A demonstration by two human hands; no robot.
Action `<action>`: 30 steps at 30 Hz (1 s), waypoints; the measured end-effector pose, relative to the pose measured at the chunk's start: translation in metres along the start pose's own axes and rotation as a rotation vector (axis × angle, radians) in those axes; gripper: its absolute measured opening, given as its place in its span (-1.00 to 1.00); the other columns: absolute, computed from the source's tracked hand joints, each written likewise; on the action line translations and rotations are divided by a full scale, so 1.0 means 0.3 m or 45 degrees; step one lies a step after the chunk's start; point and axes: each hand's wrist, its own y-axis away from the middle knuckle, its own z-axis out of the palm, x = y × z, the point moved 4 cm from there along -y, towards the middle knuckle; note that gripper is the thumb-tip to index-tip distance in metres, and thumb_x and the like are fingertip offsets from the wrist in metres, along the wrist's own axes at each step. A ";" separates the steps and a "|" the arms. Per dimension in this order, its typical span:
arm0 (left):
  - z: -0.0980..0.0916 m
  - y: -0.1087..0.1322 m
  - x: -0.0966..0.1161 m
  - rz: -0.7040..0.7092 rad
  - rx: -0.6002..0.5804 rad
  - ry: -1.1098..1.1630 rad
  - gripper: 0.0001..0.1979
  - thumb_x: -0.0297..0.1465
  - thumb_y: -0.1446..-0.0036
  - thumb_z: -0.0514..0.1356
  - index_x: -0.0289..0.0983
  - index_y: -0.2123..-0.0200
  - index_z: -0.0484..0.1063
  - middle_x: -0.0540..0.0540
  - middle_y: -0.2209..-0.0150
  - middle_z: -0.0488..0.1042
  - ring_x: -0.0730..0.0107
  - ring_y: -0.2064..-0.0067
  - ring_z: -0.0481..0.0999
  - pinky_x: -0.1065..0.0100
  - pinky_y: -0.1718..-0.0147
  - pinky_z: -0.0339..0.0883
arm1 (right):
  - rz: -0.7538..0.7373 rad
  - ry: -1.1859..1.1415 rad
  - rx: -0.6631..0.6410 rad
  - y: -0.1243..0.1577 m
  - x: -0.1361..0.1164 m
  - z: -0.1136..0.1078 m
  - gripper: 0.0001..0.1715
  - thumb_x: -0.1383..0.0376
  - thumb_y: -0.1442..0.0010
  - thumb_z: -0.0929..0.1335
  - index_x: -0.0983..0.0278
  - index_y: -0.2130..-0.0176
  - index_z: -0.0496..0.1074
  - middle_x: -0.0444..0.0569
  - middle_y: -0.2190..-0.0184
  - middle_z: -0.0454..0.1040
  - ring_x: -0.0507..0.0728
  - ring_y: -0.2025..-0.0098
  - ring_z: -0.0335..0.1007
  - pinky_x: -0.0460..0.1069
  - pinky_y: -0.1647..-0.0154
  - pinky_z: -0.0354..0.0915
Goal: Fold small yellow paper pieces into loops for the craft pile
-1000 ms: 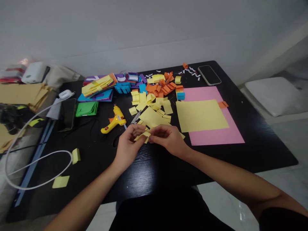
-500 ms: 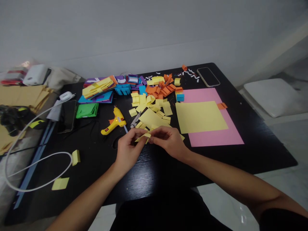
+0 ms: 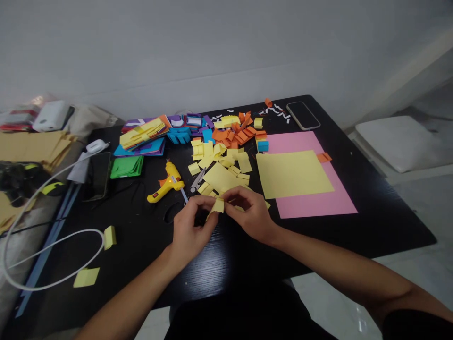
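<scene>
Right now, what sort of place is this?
Probably a makeshift paper-craft spot at a black table: yellow glue gun, scissors, loose orange paper pieces and a held yellow paper piece.

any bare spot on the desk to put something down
Bare black tabletop shows right of the pink sheet, and between the left hand and the white cable. It's crowded beyond the hands: yellow glue gun, scissors, yellow paper pieces, folded orange strips.
</scene>
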 end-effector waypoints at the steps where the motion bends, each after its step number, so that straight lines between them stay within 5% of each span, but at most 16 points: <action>1: 0.000 0.000 0.006 0.048 -0.020 -0.027 -0.81 -0.50 -0.22 0.27 -0.22 0.10 0.47 -0.04 0.24 0.61 0.37 0.27 0.61 0.37 0.23 0.52 | -0.006 0.001 0.008 -0.003 -0.004 -0.003 -0.81 0.20 -0.12 0.54 0.21 0.28 0.56 -0.06 0.31 0.62 0.11 0.28 0.57 0.00 0.23 0.52; 9: -0.001 -0.007 0.043 0.256 -0.069 -0.193 -0.73 -0.60 -0.21 0.21 -0.21 0.06 0.43 -0.06 0.19 0.61 0.39 0.25 0.61 0.39 0.23 0.50 | -0.052 -0.064 -0.050 -0.004 -0.009 -0.004 -0.75 0.20 -0.12 0.55 0.19 0.18 0.57 -0.06 0.27 0.59 0.12 0.23 0.55 0.03 0.15 0.51; 14: -0.002 -0.009 0.051 0.261 -0.109 -0.179 -0.74 -0.54 -0.21 0.24 -0.22 0.04 0.44 -0.09 0.19 0.60 0.34 0.23 0.59 0.36 0.25 0.49 | -0.148 0.044 -0.048 -0.005 -0.019 -0.010 -0.92 0.29 -0.18 0.51 0.18 0.24 0.62 -0.07 0.30 0.57 0.11 0.27 0.51 0.01 0.22 0.44; 21: -0.010 -0.020 0.009 -0.181 -0.180 0.291 -0.80 -0.30 -0.42 0.12 -0.24 0.11 0.51 -0.10 0.25 0.59 0.35 0.27 0.57 0.36 0.29 0.46 | -0.102 0.027 -0.037 -0.011 -0.032 -0.013 -0.90 0.35 -0.18 0.47 0.17 0.27 0.64 -0.07 0.27 0.61 0.12 0.21 0.54 0.01 0.20 0.44; 30: 0.017 -0.029 -0.010 -0.479 -0.187 0.561 -0.83 -0.31 -0.21 0.35 -0.27 0.21 0.51 -0.04 0.29 0.56 0.45 0.32 0.56 0.47 0.34 0.42 | -0.190 0.002 -0.062 -0.009 -0.031 -0.008 -0.80 0.44 -0.18 0.41 0.20 0.28 0.64 -0.07 0.29 0.61 0.08 0.20 0.56 -0.03 0.19 0.48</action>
